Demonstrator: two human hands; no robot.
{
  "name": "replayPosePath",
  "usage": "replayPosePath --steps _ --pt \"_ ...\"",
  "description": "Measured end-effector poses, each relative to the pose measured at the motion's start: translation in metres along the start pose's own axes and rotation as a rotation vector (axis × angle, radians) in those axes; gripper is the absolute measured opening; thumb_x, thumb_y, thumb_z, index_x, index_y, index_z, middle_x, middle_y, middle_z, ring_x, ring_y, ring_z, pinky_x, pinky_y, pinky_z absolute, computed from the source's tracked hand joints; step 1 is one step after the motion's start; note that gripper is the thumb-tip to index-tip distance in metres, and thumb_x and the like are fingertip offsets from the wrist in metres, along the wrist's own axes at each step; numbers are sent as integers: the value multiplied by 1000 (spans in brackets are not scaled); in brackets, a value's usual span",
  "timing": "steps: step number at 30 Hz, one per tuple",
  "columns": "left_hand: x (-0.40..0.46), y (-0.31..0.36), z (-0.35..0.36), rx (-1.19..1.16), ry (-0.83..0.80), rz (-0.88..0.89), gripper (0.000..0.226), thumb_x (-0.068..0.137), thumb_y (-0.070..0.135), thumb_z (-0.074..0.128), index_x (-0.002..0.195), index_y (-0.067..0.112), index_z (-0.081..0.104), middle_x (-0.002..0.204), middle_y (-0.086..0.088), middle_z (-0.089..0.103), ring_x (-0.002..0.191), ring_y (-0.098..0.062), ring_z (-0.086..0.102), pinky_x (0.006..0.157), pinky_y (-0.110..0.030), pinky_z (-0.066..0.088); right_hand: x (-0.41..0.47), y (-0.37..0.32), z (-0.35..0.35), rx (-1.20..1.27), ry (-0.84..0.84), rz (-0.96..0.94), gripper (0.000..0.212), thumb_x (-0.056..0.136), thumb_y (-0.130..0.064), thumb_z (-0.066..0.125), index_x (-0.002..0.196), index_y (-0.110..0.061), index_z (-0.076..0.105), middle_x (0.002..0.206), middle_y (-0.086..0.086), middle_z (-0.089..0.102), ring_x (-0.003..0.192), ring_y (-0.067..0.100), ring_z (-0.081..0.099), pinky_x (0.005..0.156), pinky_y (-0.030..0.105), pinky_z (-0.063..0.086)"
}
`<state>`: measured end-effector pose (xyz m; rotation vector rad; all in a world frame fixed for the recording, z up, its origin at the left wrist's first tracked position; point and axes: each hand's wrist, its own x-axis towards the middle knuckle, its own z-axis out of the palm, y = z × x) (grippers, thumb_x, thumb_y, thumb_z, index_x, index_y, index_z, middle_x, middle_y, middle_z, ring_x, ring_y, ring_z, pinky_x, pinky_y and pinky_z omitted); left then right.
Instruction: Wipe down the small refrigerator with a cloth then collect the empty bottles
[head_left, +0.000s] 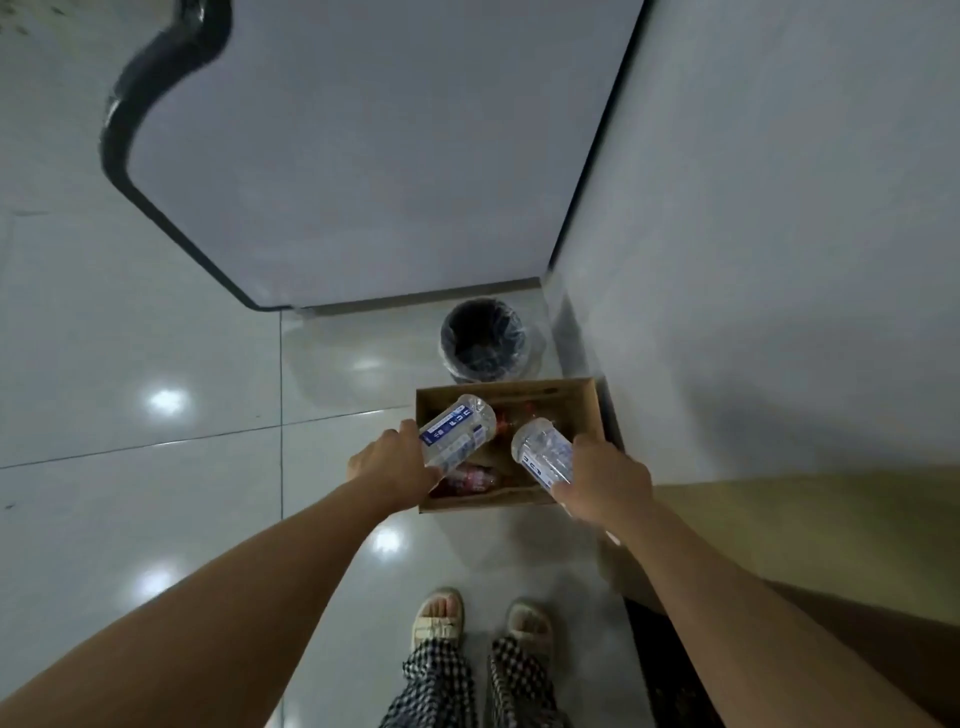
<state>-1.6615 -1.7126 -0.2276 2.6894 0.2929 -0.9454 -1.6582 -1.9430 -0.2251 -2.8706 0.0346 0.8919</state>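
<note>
My left hand (392, 465) grips a clear plastic bottle with a blue-and-white label (457, 431), held tilted over an open cardboard box (587, 415) on the floor. My right hand (605, 480) grips a second clear bottle of the same kind (543, 452), also tilted above the box. Inside the box lie other bottles with red labels (470, 478), partly hidden by my hands. No cloth is in view.
A black-lined waste bin (483, 338) stands just beyond the box, by the wall on the right. A white table top with a dark rim (363, 156) overhangs at the top. A wooden cabinet (779, 519) is at right. My sandalled feet stand on glossy floor tiles.
</note>
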Motion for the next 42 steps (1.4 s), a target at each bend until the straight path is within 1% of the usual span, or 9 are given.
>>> replayPosePath --steps 5,11,17,21,25,29,34,38,42 --pt "68 13 62 -50 14 -114 54 82 45 62 122 17 39 118 -7 56 103 -25 58 78 -36 47 79 9 57 -10 -11 -51 46 85 -40 62 122 -16 47 109 4 63 94 21 62 63 27 38" --pt "149 17 157 -98 6 -259 51 82 42 63 120 17 40 115 -7 57 101 -25 58 72 -34 41 166 26 145 -10 -45 -117 45 87 -40 60 122 -16 49 109 6 63 95 23 62 72 31 51" --pt "223 9 230 -28 29 -312 54 83 39 62 124 12 39 120 -12 54 108 -30 54 81 -39 42 241 34 227 -33 -61 -114 41 87 -42 61 116 -14 51 107 7 61 95 27 60 71 34 48" --pt "258 2 272 1 20 -344 58 84 40 63 128 12 39 120 -12 54 106 -28 55 73 -36 40 273 29 274 -68 -18 -77 41 85 -40 64 113 -13 53 106 8 62 91 26 61 53 26 32" --pt "284 -5 305 13 42 -334 60 84 43 61 129 12 37 121 -13 52 108 -29 53 71 -36 37 296 23 310 -102 -25 -74 36 85 -39 65 109 -13 56 100 7 62 80 23 56 60 29 36" --pt "301 -10 323 45 29 -331 63 83 43 61 130 10 34 124 -16 49 110 -31 52 70 -37 38 309 28 331 -82 -42 -94 47 85 -41 65 118 -11 52 111 11 60 99 28 60 70 32 43" --pt "297 -7 322 -6 -11 -268 65 80 35 67 131 12 33 127 -15 47 113 -30 50 78 -38 42 305 35 333 85 -192 -220 56 84 -36 67 130 -19 41 123 9 54 112 29 53 89 40 49" --pt "274 -4 302 -9 -13 -222 62 78 26 70 129 14 36 126 -12 48 113 -29 50 78 -37 42 282 36 318 46 -198 -274 63 83 -32 69 136 -21 36 130 6 49 113 25 52 86 34 49" --pt "246 -4 259 -26 102 -161 49 84 23 63 126 16 40 123 -10 51 114 -29 51 85 -39 44 250 27 283 -19 -205 -332 63 84 -32 67 137 -20 36 133 7 48 118 25 50 90 34 47"
